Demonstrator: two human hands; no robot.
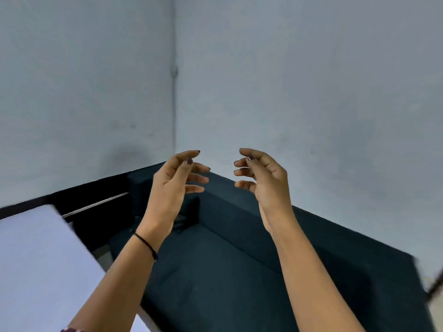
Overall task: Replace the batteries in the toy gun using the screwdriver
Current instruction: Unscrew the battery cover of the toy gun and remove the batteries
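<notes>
My left hand (176, 180) and my right hand (262, 178) are raised in front of me, palms facing each other a short gap apart. Both have curled, spread fingers and hold nothing. A thin black band sits on my left wrist. No toy gun, screwdriver or batteries appear in the head view.
A dark teal sofa (215, 271) fills the space below my arms, set into the corner of two pale grey walls (311, 80). A white table surface (36, 259) lies at the lower left. A small dark object (182, 221) rests on the sofa seat behind my left wrist.
</notes>
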